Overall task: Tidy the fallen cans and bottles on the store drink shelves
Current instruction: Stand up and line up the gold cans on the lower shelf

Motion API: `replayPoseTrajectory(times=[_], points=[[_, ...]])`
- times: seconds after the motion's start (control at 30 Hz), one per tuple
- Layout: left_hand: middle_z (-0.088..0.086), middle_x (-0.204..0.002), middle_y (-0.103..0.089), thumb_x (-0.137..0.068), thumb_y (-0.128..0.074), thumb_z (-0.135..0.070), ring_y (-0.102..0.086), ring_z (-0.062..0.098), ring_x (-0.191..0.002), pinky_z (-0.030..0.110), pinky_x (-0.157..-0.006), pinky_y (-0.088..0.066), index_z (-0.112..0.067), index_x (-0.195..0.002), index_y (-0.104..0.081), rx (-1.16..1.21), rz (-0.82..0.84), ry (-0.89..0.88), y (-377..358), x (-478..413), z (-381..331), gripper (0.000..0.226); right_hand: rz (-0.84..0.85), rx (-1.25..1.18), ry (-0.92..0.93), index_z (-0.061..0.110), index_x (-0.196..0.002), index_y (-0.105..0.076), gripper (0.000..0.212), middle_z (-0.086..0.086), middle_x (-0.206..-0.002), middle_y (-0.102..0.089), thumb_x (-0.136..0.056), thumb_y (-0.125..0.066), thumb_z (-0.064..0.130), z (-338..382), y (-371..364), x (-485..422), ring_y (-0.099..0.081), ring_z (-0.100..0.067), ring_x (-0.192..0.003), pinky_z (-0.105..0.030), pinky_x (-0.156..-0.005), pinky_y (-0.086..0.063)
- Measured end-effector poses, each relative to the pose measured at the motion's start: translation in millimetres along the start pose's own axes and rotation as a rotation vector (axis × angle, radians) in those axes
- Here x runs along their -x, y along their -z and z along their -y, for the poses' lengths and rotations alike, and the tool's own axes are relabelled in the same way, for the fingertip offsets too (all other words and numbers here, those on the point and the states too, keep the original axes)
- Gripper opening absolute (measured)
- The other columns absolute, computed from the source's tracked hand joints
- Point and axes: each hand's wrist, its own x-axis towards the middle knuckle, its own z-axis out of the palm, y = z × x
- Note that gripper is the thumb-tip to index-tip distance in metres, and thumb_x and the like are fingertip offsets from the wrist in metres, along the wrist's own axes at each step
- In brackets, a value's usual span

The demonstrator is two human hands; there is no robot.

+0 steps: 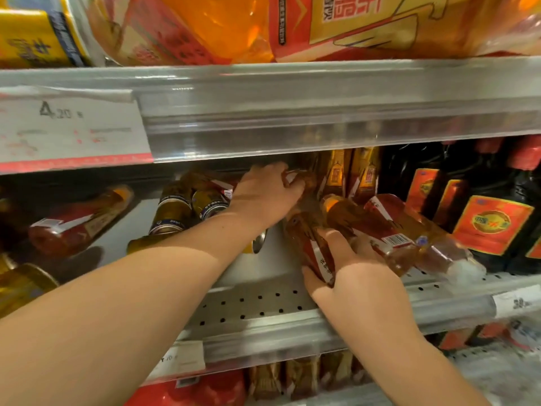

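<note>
Both my hands reach into the middle shelf (257,306). My left hand (263,194) is deep inside, its fingers curled round an amber bottle (304,178) at the back. My right hand (348,273) grips a fallen amber bottle with a red label (304,235) near the shelf's front. Two more amber bottles (392,232) lie on their sides just right of it. Another fallen bottle (79,221) lies at the left. Gold cans (172,209) lie tipped in the middle, behind my left forearm.
Upright gold-labelled bottles (363,171) stand at the back. Dark bottles with orange labels (491,224) stand at the right. The upper shelf's rail (292,112) hangs low over the opening, with a price tag (70,130). Orange bottles (234,24) lie above. More goods sit below.
</note>
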Motion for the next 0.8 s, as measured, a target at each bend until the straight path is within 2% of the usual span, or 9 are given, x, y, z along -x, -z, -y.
replayPoseTrajectory(times=[0.13, 0.23, 0.37, 0.47, 0.57, 0.7, 0.8], points=[[0.007, -0.123, -0.067, -0.094, -0.052, -0.058, -0.062, 0.032, -0.115, 0.041, -0.094, -0.052, -0.024, -0.130, -0.061, -0.046, 0.024, 0.025, -5.7, -12.5, 2.0, 0.051, 0.023, -0.003, 0.005, 0.037, -0.148, -0.025, 0.064, -0.002, -0.132, -0.046, -0.092, -0.044, 0.063, 3.3, 3.7, 4.6, -0.056, -0.024, -0.108, -0.028, -0.078, -0.052], [0.006, -0.123, -0.067, -0.094, -0.058, -0.053, -0.063, 0.031, -0.113, 0.034, -0.085, -0.049, -0.021, -0.130, -0.060, -0.123, 0.059, -0.004, -9.1, -20.5, 5.3, 0.048, 0.020, -0.007, -0.005, 0.036, -0.148, -0.027, 0.063, -0.003, -0.134, -0.049, -0.093, -0.042, 0.062, 0.7, 5.4, 4.7, -0.055, -0.025, -0.113, -0.030, -0.083, -0.053], [0.006, -0.132, -0.060, -0.091, -0.065, -0.052, -0.059, 0.028, -0.117, 0.031, -0.082, -0.044, -0.022, -0.138, -0.051, -0.099, 0.163, 0.042, -19.3, -24.1, 22.0, 0.058, -0.007, -0.003, -0.036, 0.026, -0.147, -0.040, 0.063, -0.011, -0.136, -0.052, -0.091, -0.055, 0.051, 0.1, 5.2, 4.4, -0.051, -0.033, -0.120, -0.039, -0.093, -0.052], [0.007, -0.140, -0.057, -0.092, -0.060, -0.060, -0.058, 0.029, -0.122, 0.032, -0.085, -0.043, -0.025, -0.146, -0.045, -0.050, 0.187, 0.065, -26.9, -27.5, 28.3, 0.066, -0.163, -0.039, 0.004, 0.008, -0.130, -0.062, 0.058, -0.023, -0.125, -0.060, -0.077, -0.080, 0.026, 1.7, -4.6, 1.7, -0.058, -0.044, -0.111, -0.050, -0.093, -0.053], [0.005, -0.142, -0.057, -0.095, -0.046, -0.069, -0.057, 0.029, -0.125, 0.031, -0.084, -0.041, -0.028, -0.145, -0.048, -0.032, 0.201, 0.037, -27.6, -32.8, 25.6, 0.066, -0.292, -0.033, 0.108, 0.001, -0.116, -0.070, 0.043, -0.025, -0.115, -0.065, -0.075, -0.080, 0.013, 2.2, -13.5, -3.7, -0.062, -0.047, -0.104, -0.056, -0.092, -0.052], [0.008, -0.142, -0.058, -0.102, -0.040, -0.057, -0.056, 0.029, -0.124, 0.031, -0.087, -0.041, -0.026, -0.143, -0.051, -0.085, 0.230, -0.004, -21.0, -33.4, 31.3, 0.052, -0.370, -0.023, 0.154, -0.002, -0.103, -0.074, 0.037, -0.028, -0.105, -0.069, -0.068, -0.084, 0.006, -1.1, -16.3, -16.6, -0.067, -0.047, -0.096, -0.059, -0.094, -0.051], [0.007, -0.145, -0.056, -0.105, -0.041, -0.047, -0.053, 0.028, -0.130, 0.027, -0.095, -0.039, -0.024, -0.146, -0.050, -0.087, 0.190, -0.011, -7.8, -22.5, 38.8, 0.047, -0.334, -0.016, 0.129, -0.003, -0.102, -0.075, 0.042, -0.032, -0.102, -0.068, -0.063, -0.087, 0.007, 0.5, -15.0, -24.6, -0.066, -0.050, -0.096, -0.062, -0.100, -0.046]])
